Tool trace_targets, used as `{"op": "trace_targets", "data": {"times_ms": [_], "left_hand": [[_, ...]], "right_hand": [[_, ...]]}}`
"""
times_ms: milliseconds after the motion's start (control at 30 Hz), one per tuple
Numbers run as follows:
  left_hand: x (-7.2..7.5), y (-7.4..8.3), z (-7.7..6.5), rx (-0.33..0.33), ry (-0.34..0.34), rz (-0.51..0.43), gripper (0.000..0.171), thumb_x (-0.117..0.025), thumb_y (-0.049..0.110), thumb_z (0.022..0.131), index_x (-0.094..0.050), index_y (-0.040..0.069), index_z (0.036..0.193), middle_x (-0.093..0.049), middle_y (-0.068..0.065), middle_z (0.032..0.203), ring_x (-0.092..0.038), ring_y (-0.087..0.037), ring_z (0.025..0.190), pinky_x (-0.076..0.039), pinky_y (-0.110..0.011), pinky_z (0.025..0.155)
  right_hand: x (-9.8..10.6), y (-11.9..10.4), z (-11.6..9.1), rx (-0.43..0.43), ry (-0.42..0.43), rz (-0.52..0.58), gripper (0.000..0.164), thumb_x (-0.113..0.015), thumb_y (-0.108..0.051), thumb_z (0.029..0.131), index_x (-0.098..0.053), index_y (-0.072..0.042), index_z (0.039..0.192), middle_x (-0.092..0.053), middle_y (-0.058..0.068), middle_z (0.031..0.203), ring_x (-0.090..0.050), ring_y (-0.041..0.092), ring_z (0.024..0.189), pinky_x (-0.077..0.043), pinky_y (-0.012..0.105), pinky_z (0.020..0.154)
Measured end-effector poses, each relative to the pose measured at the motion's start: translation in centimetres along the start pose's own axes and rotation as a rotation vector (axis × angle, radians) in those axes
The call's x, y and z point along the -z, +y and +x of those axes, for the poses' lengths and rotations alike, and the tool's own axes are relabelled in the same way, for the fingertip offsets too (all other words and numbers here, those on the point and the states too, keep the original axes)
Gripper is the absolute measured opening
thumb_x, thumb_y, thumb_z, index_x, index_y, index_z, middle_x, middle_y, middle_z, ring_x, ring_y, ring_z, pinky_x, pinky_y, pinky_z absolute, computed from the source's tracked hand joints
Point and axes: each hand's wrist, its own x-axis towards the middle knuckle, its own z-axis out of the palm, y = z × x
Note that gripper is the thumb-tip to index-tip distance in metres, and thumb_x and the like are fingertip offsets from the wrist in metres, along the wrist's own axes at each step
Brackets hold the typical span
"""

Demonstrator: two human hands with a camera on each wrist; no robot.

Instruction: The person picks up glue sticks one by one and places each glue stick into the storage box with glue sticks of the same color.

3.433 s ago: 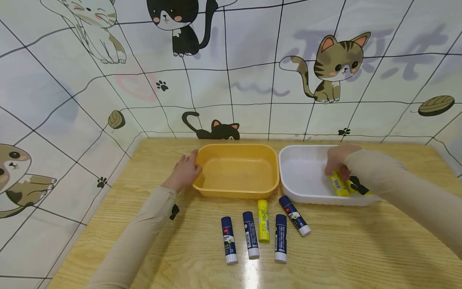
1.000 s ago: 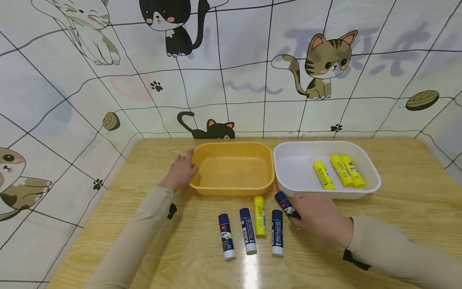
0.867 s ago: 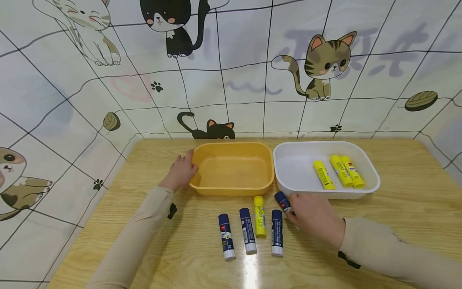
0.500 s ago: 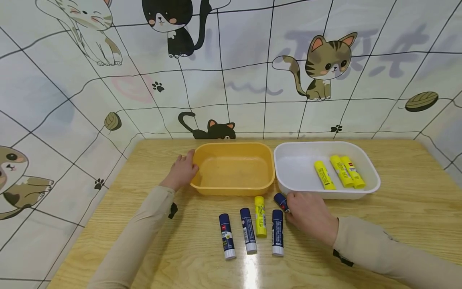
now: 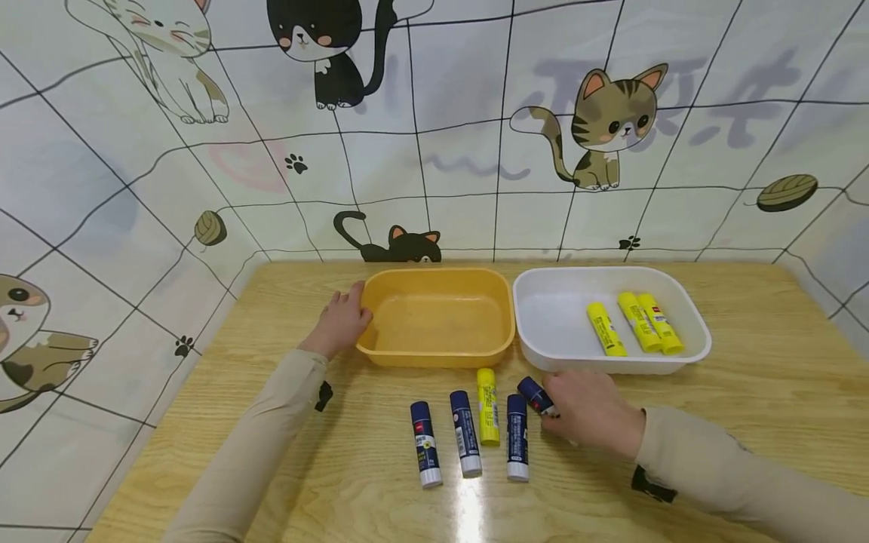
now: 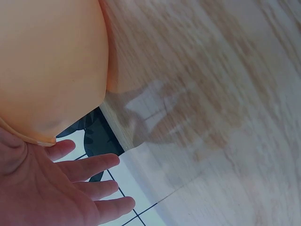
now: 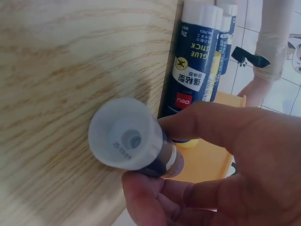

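My right hand (image 5: 594,411) pinches a navy glue stick (image 5: 535,394) between thumb and fingers, just in front of the white basin. In the right wrist view its white hollow base (image 7: 124,134) faces the camera. My left hand (image 5: 339,323) rests against the left rim of the orange basin (image 5: 434,360); in the left wrist view its fingers (image 6: 101,167) are straight and spread beside the basin wall, the thumb hidden. Three other navy glue sticks, one of them (image 5: 517,437) nearest my right hand, and a yellow glue stick (image 5: 487,407) lie on the table.
The white basin (image 5: 611,365) stands right beside the orange one and holds three yellow glue sticks (image 5: 606,329). Both sit near the back of the wooden table (image 5: 326,475), before a cat-patterned wall covering (image 5: 468,166).
My right hand has left the white basin, where a yellow glue stick now lies beside two others, and has taken hold of the navy glue stick, shifting it slightly. My left hand stays put.
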Motion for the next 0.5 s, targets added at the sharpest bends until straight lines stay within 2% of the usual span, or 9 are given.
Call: {"op": "trace_targets", "data": {"times_ms": [67,233,500], "left_hand": [[0.0,0.0,-0.1,-0.002,0.003,-0.001,0.056,-0.038,0.015,0.097,-0.021,-0.004,0.147,-0.038,-0.036,0.140,-0.022,-0.055,0.134,-0.022,-0.066,0.104],[0.1,0.0,-0.1,-0.001,0.000,-0.002,0.055,-0.037,0.015,0.097,-0.021,-0.004,0.147,-0.038,-0.036,0.140,-0.021,-0.055,0.134,-0.021,-0.066,0.104],[0.0,-0.1,0.0,0.002,-0.007,0.002,0.056,-0.037,0.015,0.097,-0.020,-0.004,0.147,-0.037,-0.036,0.141,-0.021,-0.055,0.134,-0.021,-0.066,0.104]], "right_hand": [[0.1,0.0,-0.1,-0.016,-0.012,0.019,0.028,-0.080,-0.025,0.075,-0.056,-0.011,0.077,-0.042,-0.005,0.061,-0.040,0.010,0.050,-0.032,0.024,0.041],[0.4,0.1,-0.2,0.012,0.054,0.005,0.031,-0.080,-0.027,0.072,-0.053,-0.012,0.074,-0.040,-0.006,0.060,-0.038,0.008,0.048,-0.032,0.023,0.039],[1.4,-0.5,0.2,0.024,0.086,0.020,0.032,-0.080,-0.028,0.072,-0.056,-0.012,0.084,-0.041,-0.004,0.067,-0.039,0.011,0.056,-0.032,0.024,0.045]]}}
